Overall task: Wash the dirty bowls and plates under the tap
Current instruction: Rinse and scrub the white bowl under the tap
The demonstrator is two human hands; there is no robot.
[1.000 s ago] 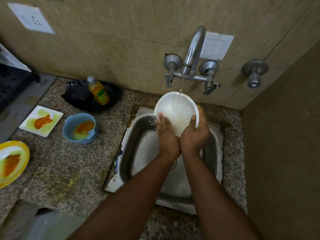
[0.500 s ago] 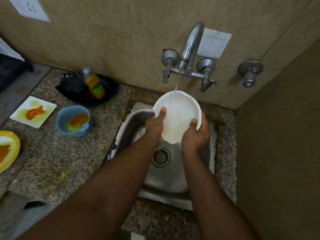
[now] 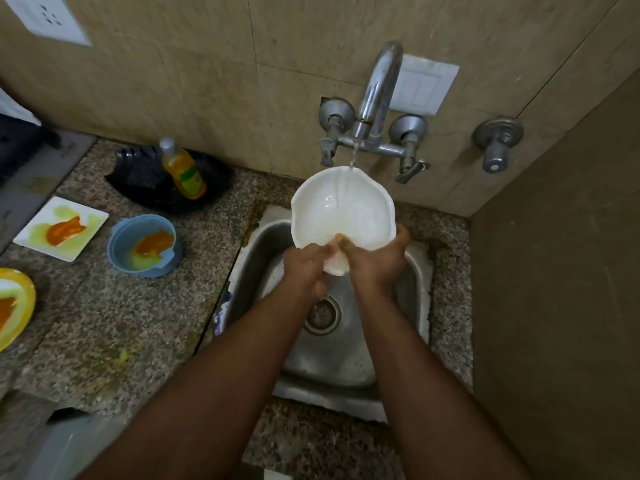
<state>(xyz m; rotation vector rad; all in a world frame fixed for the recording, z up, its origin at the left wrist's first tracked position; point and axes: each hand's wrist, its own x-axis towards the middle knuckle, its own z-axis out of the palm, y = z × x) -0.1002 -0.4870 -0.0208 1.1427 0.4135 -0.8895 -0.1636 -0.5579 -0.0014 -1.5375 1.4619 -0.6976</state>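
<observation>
Both hands grip the near rim of the white bowl (image 3: 343,209): the left hand (image 3: 304,268) and right hand (image 3: 377,261) curl round its edge above the steel sink (image 3: 332,362). Best to tilt it so the stream runs across the whole glazed, scalloped inside, turning it slowly; wet glaze is probably slippery. Beyond, on the speckled granite worktop (image 3: 114,323), wait a blue plastic bowl (image 3: 143,245) and a square white plate (image 3: 60,228), both smeared orange. Farthest, water falls from the metal tap (image 3: 379,88).
</observation>
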